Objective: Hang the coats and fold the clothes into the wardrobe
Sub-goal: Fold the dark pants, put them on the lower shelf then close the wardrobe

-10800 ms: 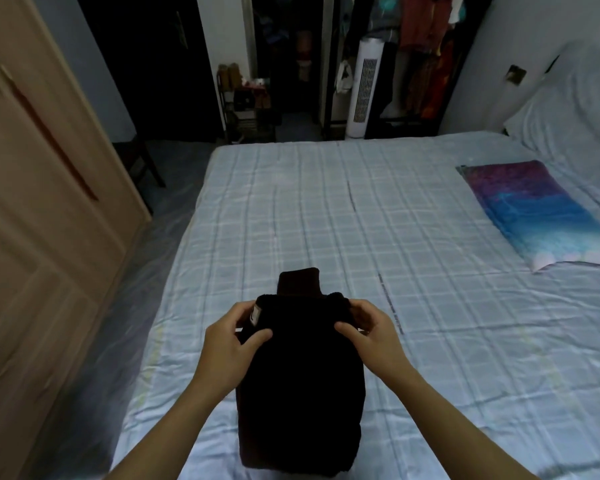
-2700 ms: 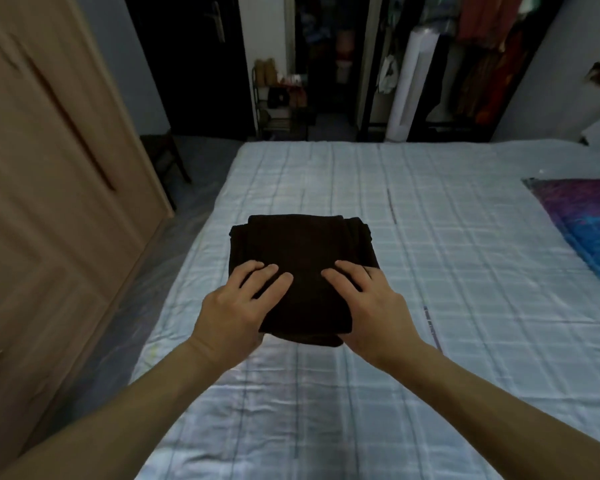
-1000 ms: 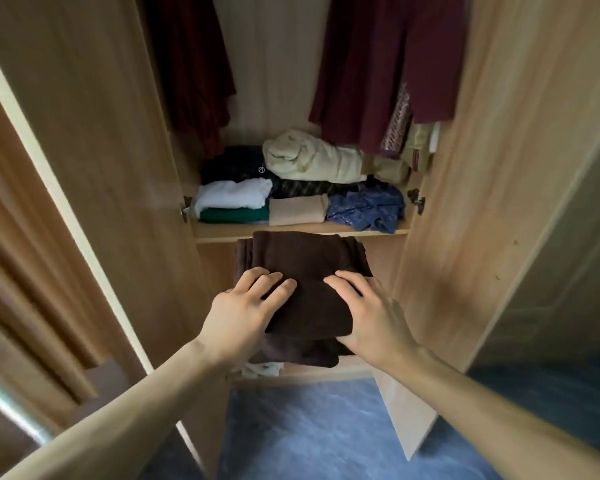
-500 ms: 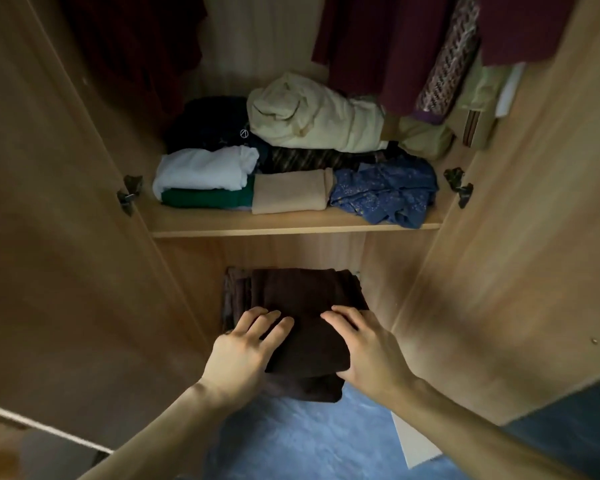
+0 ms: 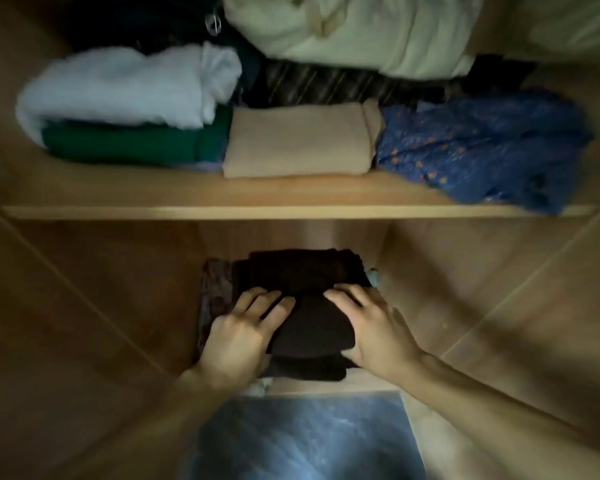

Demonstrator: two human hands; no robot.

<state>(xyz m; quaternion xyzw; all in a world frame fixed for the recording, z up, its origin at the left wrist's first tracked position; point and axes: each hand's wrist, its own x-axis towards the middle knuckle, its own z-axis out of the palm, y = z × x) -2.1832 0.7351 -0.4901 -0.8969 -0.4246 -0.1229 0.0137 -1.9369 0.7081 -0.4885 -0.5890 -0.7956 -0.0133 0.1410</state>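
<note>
Dark brown folded garment [image 5: 312, 306] sits in the wardrobe's lower compartment, our left hand [image 5: 243, 330] and right hand [image 5: 374, 327] gripping its sides to slide it in squarely; beyond, upper shelf [image 5: 222, 202] already holds folded clothes

Blue-grey floor [image 5: 302, 441] below the cabinet edge
</note>
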